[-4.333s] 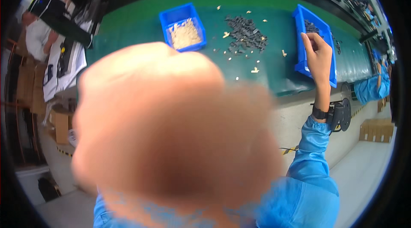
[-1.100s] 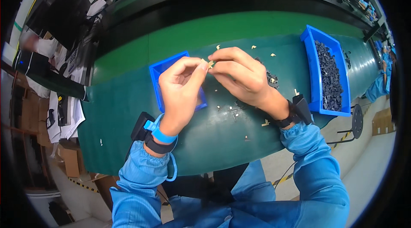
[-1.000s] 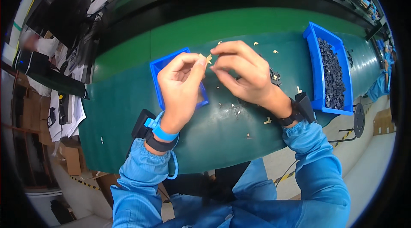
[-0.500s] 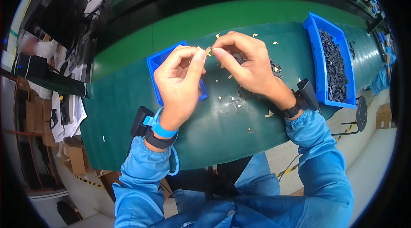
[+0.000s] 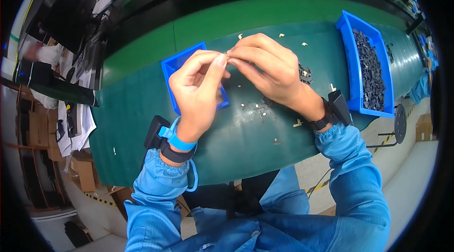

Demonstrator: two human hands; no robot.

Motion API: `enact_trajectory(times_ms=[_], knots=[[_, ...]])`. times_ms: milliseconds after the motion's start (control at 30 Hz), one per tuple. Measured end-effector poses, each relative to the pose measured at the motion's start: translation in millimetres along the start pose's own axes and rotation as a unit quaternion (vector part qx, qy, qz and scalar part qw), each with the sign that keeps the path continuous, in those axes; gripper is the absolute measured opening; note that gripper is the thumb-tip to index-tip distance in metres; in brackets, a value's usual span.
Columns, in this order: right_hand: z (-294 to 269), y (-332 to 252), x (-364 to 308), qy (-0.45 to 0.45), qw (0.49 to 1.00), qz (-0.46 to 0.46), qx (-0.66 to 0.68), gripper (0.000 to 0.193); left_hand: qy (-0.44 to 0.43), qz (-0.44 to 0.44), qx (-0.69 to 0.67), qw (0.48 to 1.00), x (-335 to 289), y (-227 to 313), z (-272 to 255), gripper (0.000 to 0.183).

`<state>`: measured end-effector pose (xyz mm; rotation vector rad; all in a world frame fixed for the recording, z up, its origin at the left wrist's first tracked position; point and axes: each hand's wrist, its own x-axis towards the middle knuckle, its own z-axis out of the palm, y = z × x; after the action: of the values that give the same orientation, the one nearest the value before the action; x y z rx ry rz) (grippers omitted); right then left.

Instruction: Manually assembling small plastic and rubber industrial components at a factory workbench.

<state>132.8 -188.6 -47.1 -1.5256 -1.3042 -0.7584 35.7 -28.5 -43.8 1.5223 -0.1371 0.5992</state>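
My left hand [image 5: 198, 86] and my right hand [image 5: 267, 70] meet fingertip to fingertip above the green table [image 5: 142, 124]. Between the pinched fingers sits a tiny part [image 5: 225, 54], too small to make out. My hands hover over a small blue bin [image 5: 174, 65], whose contents are hidden behind my left hand. Small black and cream pieces [image 5: 257, 108] lie scattered on the table just under my right hand.
A long blue bin [image 5: 347, 30] full of black parts stands at the right. A few cream pieces [image 5: 282, 35] lie at the table's far side. Cardboard boxes [image 5: 82, 174] and papers [image 5: 71, 124] are on the left, beyond the table edge.
Since 4.3 s ago my right hand came back from the far right bin and met my left hand. Over the last second both hands stay pinched together, shifting slightly.
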Motion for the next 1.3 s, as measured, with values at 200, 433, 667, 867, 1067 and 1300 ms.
enact_trajectory(times_ms=[200,433,667,867,1067,1300], knots=[[-2.3,-3.6,-0.5,0.034,0.999,0.011,0.019,0.018,-0.015,0.046,0.026,0.999,1.1,-2.1,2.6,0.010],[-3.1,-4.3,2.9,0.046,0.999,-0.006,0.022,0.020,-0.011,0.053,0.031,0.998,-1.6,0.8,4.9,0.012],[-4.7,-3.4,1.5,0.034,0.998,0.001,0.046,0.020,-0.012,0.092,0.033,0.995,-0.2,-1.5,2.2,0.010],[-6.8,-4.2,3.2,0.021,0.996,0.010,0.084,0.017,0.021,0.213,0.178,0.961,1.0,-5.2,-1.7,0.014],[-9.7,-2.3,4.2,-0.010,0.981,0.077,0.178,0.013,0.006,0.267,0.239,0.933,1.4,-0.7,-1.4,0.013],[-9.0,-0.9,2.7,-0.015,0.980,0.087,0.177,0.015,0.023,0.316,0.275,0.908,2.1,-1.8,0.1,0.020]])
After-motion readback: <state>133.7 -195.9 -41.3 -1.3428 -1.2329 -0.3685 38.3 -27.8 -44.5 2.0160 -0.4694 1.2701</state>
